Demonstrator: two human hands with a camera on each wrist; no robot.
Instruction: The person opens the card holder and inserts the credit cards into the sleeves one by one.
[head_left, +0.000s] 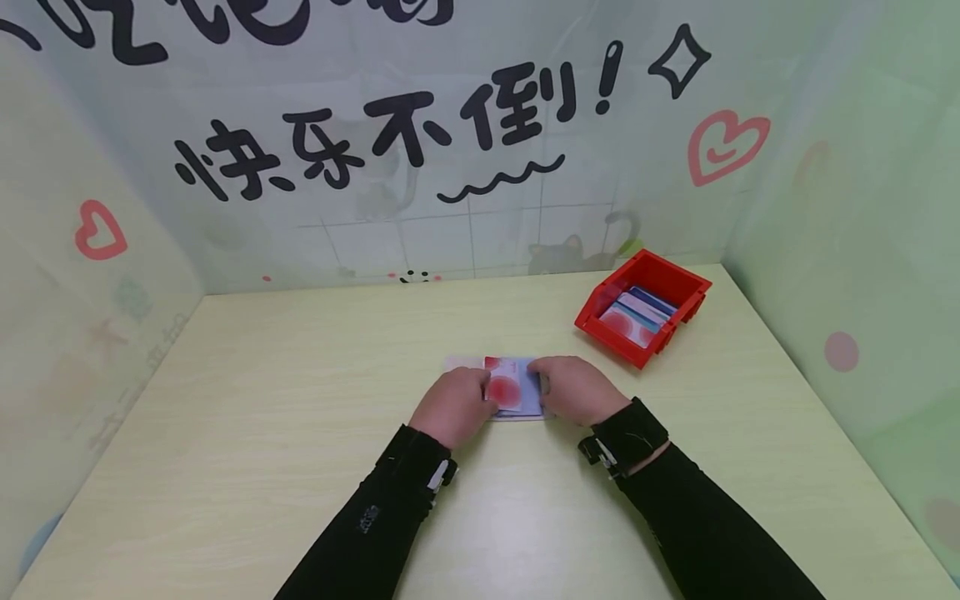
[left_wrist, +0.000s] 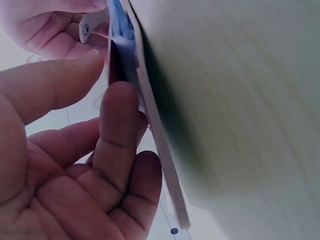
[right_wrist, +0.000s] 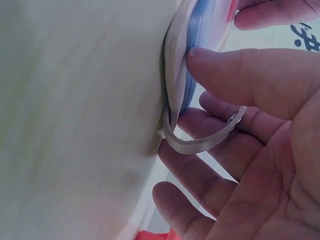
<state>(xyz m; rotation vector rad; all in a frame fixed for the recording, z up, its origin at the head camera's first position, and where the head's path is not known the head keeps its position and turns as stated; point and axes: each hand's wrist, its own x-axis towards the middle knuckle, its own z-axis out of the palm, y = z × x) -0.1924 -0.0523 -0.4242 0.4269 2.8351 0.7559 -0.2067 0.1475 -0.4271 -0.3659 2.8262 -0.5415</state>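
A card holder (head_left: 531, 387) lies spread on the table in front of me, with a pale cover and a stack of bluish sleeves. Over the sleeves is a card (head_left: 502, 390) with red and pink circles. My left hand (head_left: 453, 408) pinches this card at its left side. On the other side, my right hand (head_left: 581, 387) grips the holder's right edge. In the right wrist view, the thumb (right_wrist: 215, 65) presses the sleeve edges and the fingers are beneath. A pale strap (right_wrist: 192, 146) with a snap curves out beside those fingers. How far the card sits in a sleeve is hidden.
Toward the back right of the table (head_left: 300, 433) stands a red open bin (head_left: 611, 343), turned at an angle. Several cards (head_left: 626, 325) in pink, white and blue lie in it. Printed cloth walls (head_left: 420, 192) border the table at the back and both sides.
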